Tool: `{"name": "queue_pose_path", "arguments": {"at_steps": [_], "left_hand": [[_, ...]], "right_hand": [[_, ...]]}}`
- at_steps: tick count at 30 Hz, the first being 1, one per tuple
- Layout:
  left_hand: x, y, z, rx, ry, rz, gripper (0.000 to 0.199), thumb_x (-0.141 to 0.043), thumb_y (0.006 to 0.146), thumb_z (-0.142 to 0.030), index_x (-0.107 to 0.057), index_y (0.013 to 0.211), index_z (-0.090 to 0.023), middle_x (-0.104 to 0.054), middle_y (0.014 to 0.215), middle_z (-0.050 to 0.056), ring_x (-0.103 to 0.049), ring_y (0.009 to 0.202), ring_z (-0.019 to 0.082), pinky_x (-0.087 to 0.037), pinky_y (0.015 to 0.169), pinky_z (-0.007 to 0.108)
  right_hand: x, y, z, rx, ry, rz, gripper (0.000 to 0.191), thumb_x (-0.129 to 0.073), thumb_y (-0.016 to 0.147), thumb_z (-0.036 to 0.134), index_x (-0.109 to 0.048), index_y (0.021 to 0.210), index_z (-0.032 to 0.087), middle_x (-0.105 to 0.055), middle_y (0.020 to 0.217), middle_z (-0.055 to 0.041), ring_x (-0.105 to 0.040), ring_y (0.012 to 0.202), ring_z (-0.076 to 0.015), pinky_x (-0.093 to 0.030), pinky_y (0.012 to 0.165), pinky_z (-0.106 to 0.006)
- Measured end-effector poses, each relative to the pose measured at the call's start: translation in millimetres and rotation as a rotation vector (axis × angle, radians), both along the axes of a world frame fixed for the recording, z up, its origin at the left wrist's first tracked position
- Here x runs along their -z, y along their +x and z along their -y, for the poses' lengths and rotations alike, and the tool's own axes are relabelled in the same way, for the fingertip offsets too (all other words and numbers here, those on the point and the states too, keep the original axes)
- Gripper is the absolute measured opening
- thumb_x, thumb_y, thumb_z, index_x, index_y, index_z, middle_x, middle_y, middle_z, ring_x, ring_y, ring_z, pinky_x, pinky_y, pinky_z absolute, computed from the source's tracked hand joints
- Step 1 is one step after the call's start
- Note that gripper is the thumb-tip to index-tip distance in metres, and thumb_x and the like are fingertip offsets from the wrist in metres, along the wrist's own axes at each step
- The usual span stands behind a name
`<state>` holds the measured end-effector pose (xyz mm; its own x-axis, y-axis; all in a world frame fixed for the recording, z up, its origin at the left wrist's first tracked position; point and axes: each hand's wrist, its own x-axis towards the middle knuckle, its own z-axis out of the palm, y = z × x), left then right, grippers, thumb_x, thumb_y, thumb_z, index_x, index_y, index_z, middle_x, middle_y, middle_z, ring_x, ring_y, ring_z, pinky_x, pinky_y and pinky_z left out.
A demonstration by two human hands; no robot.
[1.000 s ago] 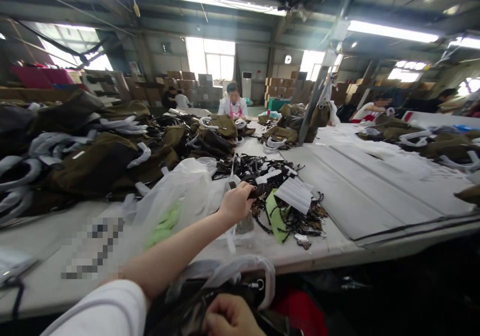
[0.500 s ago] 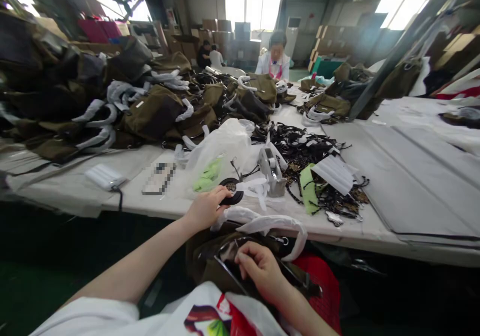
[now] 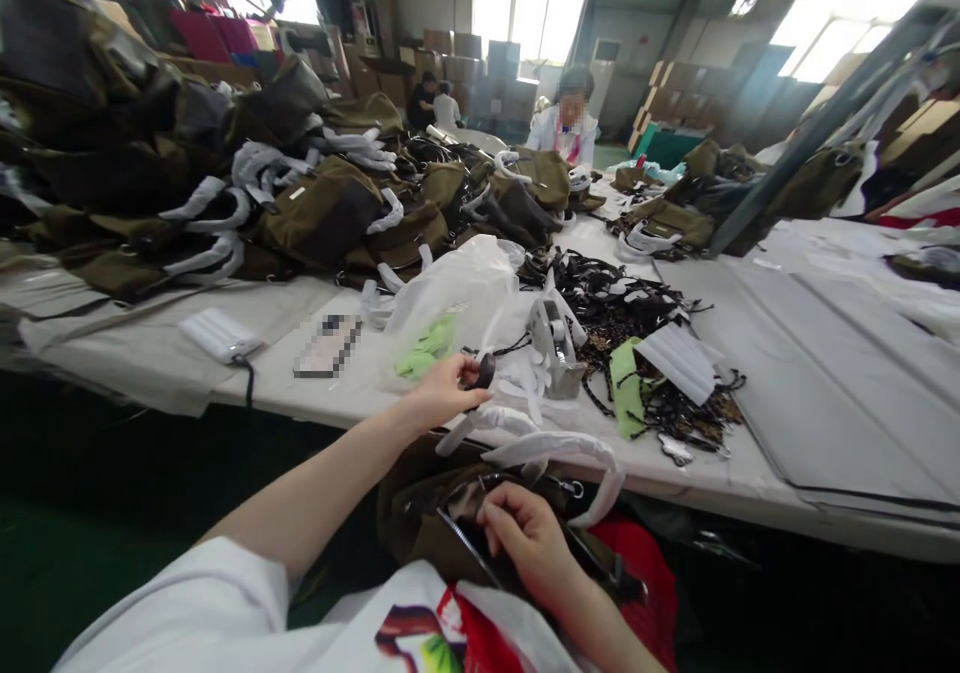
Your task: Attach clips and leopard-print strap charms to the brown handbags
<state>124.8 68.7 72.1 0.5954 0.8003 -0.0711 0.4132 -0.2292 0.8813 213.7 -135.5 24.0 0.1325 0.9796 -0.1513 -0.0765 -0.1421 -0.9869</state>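
Observation:
In my left hand (image 3: 450,390) is a black ring-shaped roll (image 3: 486,371), tilted on edge just above the table's front edge; the fingers pinch its near side. An olive and dark handbag (image 3: 420,513) rests at my lap, its zipped top gaping. Its handles (image 3: 562,448) are wrapped in white material and arch up against the table edge. My right hand (image 3: 525,533) is closed at the open zip, thumb and curled fingers on the bag's opening edge. Beside the roll lie white strips (image 3: 529,383) and a clear plastic bag (image 3: 450,293) with something green inside.
A metal tape dispenser (image 3: 553,343) stands by a heap of black cords and charms (image 3: 630,303). Piled handbags (image 3: 322,213) fill the left and back. A phone (image 3: 327,346) and a white packet (image 3: 217,335) lie at left. A slanted pole (image 3: 795,153) rises at right; a person (image 3: 562,128) sits opposite.
My left hand has lifted the black roll off the table and tipped it on edge. My right hand stays at the bag's zip. The view has shifted slightly.

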Motion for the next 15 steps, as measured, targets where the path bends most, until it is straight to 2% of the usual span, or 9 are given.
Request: {"name": "queue_pose_path", "arguments": {"at_steps": [3, 5, 6, 8, 11, 15], "left_hand": [[-15.8, 14, -4, -0.047, -0.364, 0.270, 0.041, -0.080, 0.068, -0.030, -0.061, 0.100, -0.013, -0.061, 0.074, -0.001, -0.050, 0.054, 0.007, -0.039, 0.049, 0.019], [-19.6, 27, -5, -0.067, -0.517, 0.336, 0.035, -0.079, 0.071, -0.031, -0.061, 0.095, -0.012, -0.056, 0.067, -0.003, -0.039, 0.045, 0.003, -0.030, 0.043, 0.017], [-18.3, 34, -6, -0.086, -0.559, 0.337, 0.030, -0.077, 0.074, -0.030, -0.060, 0.090, -0.012, -0.053, 0.064, -0.003, -0.037, 0.044, 0.002, -0.030, 0.043, 0.017], [-9.7, 51, -8, -0.136, -0.564, 0.304, 0.022, -0.074, 0.078, -0.026, -0.058, 0.081, -0.012, -0.050, 0.060, -0.004, -0.042, 0.045, 0.003, -0.039, 0.047, 0.017], [10.2, 72, -10, -0.138, -0.479, 0.233, 0.020, -0.074, 0.078, -0.021, -0.056, 0.075, -0.012, -0.055, 0.061, -0.001, -0.055, 0.053, 0.008, -0.051, 0.058, 0.022], [28.0, 73, -14, -0.062, -0.255, 0.101, 0.007, -0.067, 0.083, -0.020, -0.064, 0.085, -0.013, -0.068, 0.077, 0.006, -0.067, 0.070, 0.016, -0.056, 0.070, 0.029]], "right_hand": [[-1.1, -1, 0, -0.003, -0.016, -0.015, 0.030, -0.057, 0.089, 0.044, -0.059, 0.077, 0.017, -0.049, 0.052, 0.0050, -0.042, 0.049, -0.0097, -0.035, 0.056, -0.024], [-1.6, -1, -1, 0.005, -0.023, -0.023, 0.031, -0.058, 0.089, 0.045, -0.059, 0.077, 0.017, -0.049, 0.051, 0.0051, -0.042, 0.049, -0.0096, -0.035, 0.055, -0.024], [-1.5, -1, -1, 0.009, -0.023, -0.024, 0.031, -0.058, 0.088, 0.045, -0.059, 0.076, 0.017, -0.048, 0.051, 0.0052, -0.041, 0.048, -0.0095, -0.035, 0.055, -0.024], [-0.8, -2, -2, 0.012, -0.018, -0.027, 0.031, -0.058, 0.088, 0.046, -0.059, 0.076, 0.017, -0.048, 0.051, 0.0052, -0.041, 0.049, -0.0094, -0.034, 0.055, -0.024], [2.4, -2, -1, 0.009, -0.008, -0.033, 0.031, -0.058, 0.088, 0.045, -0.059, 0.076, 0.016, -0.049, 0.052, 0.0050, -0.041, 0.049, -0.0094, -0.034, 0.055, -0.024], [7.0, -1, 1, 0.022, -0.015, -0.022, 0.031, -0.057, 0.089, 0.045, -0.060, 0.077, 0.016, -0.049, 0.052, 0.0047, -0.041, 0.049, -0.0095, -0.033, 0.055, -0.024]]}}
